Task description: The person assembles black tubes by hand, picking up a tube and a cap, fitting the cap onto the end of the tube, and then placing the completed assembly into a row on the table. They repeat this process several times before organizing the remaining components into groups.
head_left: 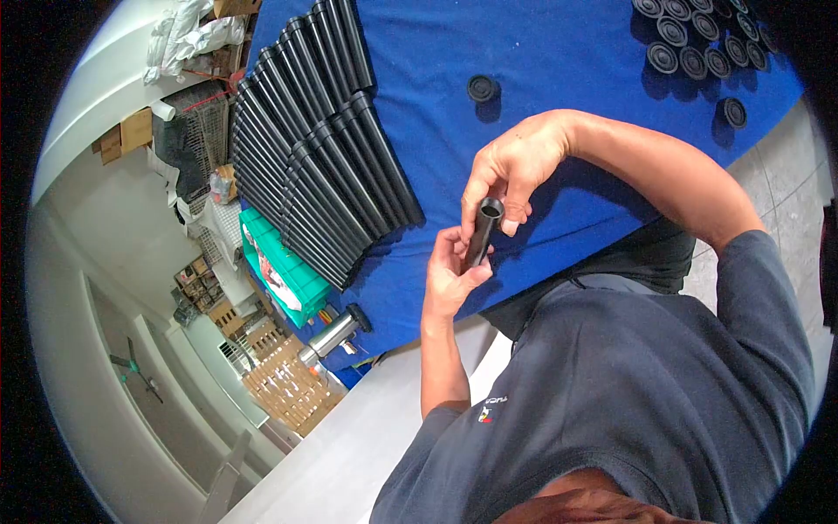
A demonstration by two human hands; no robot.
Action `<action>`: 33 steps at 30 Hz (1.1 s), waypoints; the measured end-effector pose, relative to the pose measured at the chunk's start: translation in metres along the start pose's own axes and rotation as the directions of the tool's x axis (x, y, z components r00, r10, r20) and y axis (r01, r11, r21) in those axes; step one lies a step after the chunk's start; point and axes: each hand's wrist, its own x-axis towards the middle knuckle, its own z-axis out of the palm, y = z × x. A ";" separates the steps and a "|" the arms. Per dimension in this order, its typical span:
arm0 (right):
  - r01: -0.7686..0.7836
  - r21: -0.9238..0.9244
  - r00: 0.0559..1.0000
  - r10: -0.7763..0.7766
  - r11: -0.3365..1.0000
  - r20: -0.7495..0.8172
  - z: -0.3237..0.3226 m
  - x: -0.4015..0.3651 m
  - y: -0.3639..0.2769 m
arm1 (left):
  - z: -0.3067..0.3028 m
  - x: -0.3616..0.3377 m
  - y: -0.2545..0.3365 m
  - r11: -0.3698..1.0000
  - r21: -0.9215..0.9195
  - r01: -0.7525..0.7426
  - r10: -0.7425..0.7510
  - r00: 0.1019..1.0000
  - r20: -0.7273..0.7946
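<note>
A short black tube (480, 246) is held between my two hands, its open round end tilted up toward the camera. My left hand (446, 286) is closed around the lower part, thumb on one side and fingers on the other. Up near the open rim, my right hand (522, 164) grips the tube with thumb and fingers. Beyond my hands, a single round black cap (481, 87) sits on the blue cloth (541, 52). The tube's far end is hidden.
Many long black tubes (336, 166) lie in stacked rows on the left. A green crate (297, 279) and a silver cylinder (332, 336) stand near the table's edge. Several black ribbed caps (692, 61) cluster at the top right, with one cap (731, 113) apart.
</note>
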 end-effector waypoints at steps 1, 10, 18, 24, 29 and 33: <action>-0.003 0.005 1.000 0.003 1.000 0.001 0.001 0.000 0.000 | 0.002 0.000 -0.001 1.000 -0.011 0.016 -0.017 0.997 -0.075; 0.000 0.013 1.000 0.000 1.000 0.004 -0.003 -0.001 -0.001 | 0.000 -0.001 -0.003 1.000 0.003 -0.025 0.025 0.999 -0.048; -0.063 -0.092 0.991 0.051 0.994 -0.125 -0.002 0.001 0.000 | 0.021 -0.004 0.010 0.893 -0.414 -0.175 0.207 0.978 0.032; -0.112 -0.117 0.992 0.104 0.987 -0.075 0.004 0.005 0.001 | 0.034 0.001 0.020 0.593 -0.679 -0.433 0.287 0.901 -0.325; -0.103 -0.021 0.972 0.096 0.994 -0.214 0.005 0.004 -0.009 | 0.033 -0.004 -0.016 0.423 -0.871 -0.250 0.021 0.964 -0.267; -0.111 -0.037 0.965 0.099 0.993 -0.245 0.004 0.005 -0.003 | 0.035 -0.009 -0.022 0.647 -0.763 0.000 -0.093 0.993 -0.079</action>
